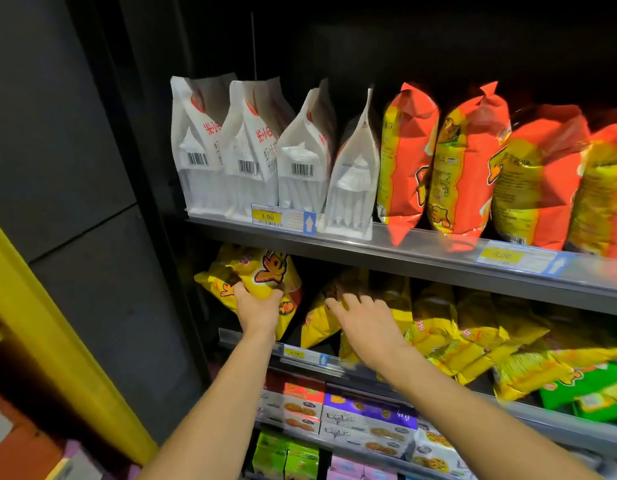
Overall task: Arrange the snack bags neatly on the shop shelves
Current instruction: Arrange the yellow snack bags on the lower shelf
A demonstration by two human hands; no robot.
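On the middle shelf [302,356], my left hand [257,306] grips a yellow snack bag [262,271] at the shelf's far left, holding it tilted. My right hand [360,315] lies with fingers spread on the neighbouring yellow bag [321,320], which leans over. More yellow bags [456,327] slump in a row to the right. The upper shelf [386,251] carries several white bags [251,147] standing upright and several orange-and-yellow bags [473,161] beside them.
A dark panel [103,237] closes the shelves on the left, with a yellow post [51,327] in front of it. Green bags [591,389] lie at the middle shelf's right end. Boxed biscuits [352,420] fill the lower shelves.
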